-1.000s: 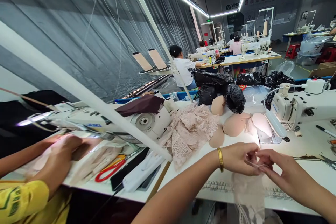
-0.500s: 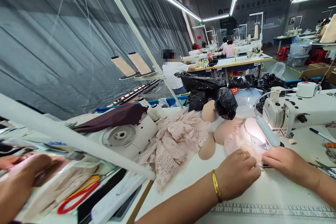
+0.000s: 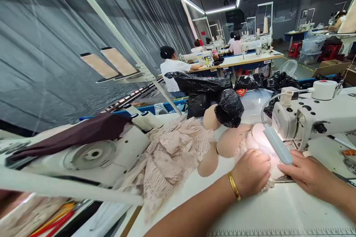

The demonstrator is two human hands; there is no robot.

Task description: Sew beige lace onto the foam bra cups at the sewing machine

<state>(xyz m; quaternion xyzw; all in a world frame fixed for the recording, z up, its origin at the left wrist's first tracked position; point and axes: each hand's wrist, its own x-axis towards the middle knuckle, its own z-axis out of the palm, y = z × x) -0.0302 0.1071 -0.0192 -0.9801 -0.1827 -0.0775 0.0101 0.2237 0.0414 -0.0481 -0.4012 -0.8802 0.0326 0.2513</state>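
My left hand (image 3: 251,174) is closed on a pale pink lace bra piece (image 3: 274,164), its fingers curled into the gathered cloth. A gold ring and bracelet are on this hand and wrist. My right hand (image 3: 310,174) lies at the right edge of the piece, under the sewing machine head (image 3: 289,114). Its thumb and fingers are stretched out and apart, with some fingertips hidden behind the grey lamp (image 3: 278,144). The lamp lights the cloth brightly. Beige moulded cups (image 3: 232,142) lie behind the left hand, partly joined to or overlapping the lace.
A heap of beige lace (image 3: 175,148) covers the table to the left, beside a loose cup (image 3: 208,161). Black plastic bags (image 3: 229,107) stand behind. A ruler strip (image 3: 278,232) runs along the front edge. Scissors (image 3: 345,179) lie at right. A co-worker (image 3: 175,68) sits beyond.
The view has swung right. My right hand has moved up, its fingers spreading from a pinch beside the machine. My left hand stays closed on the lace piece, which has shifted slightly.
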